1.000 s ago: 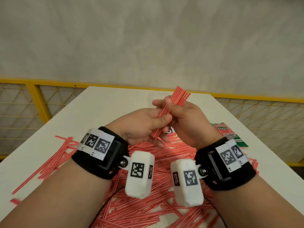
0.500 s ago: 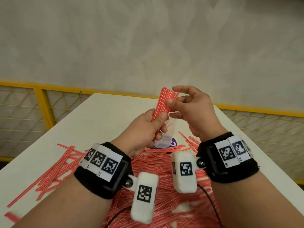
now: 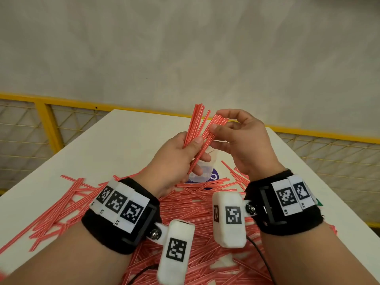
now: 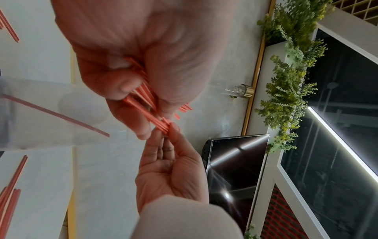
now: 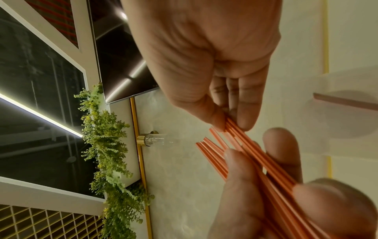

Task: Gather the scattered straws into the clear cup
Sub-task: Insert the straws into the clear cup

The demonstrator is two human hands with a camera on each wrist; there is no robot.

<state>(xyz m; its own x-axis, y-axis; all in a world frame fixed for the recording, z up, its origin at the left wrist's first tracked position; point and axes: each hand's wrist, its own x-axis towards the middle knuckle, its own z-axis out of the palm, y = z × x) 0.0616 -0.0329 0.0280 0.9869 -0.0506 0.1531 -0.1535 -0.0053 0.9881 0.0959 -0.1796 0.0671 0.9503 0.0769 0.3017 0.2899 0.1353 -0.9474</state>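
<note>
Both hands are raised above a white table (image 3: pixel 115 140), each wrist wearing a black band with printed markers.

Left hand (image 3: pixel 174 159): fingers curled round the lower half of a bundle of red straws (image 3: pixel 195 128), thumb pressed across the front. The bundle stands tilted, its upper ends fanning into two groups. In the left wrist view the curled fingers (image 4: pixel 131 84) close over the straw shafts.

Right hand (image 3: pixel 244 142): thumb and fingers pinch the upper ends of the right-hand group of the bundle. The right wrist view shows the thumb and fingertips (image 5: pixel 247 116) pressed on the straw tips; the remaining fingers are lightly bent.

Clear cup (image 3: pixel 209 161): stands on the table just behind and below the left hand, mostly hidden by it. It sits on a purple round mat (image 3: pixel 213 176). In the left wrist view the cup (image 4: pixel 51 113) looks cloudy, with one straw leaning inside it.

Loose straws (image 3: pixel 185 202): a thick scatter covers the near part of the table beneath the wrists, lying at crossed angles, with a thinner spread (image 3: pixel 61 202) reaching toward the left edge.

A yellow railing (image 3: pixel 47 120) with wire mesh runs behind the table, in front of a pale wall.
</note>
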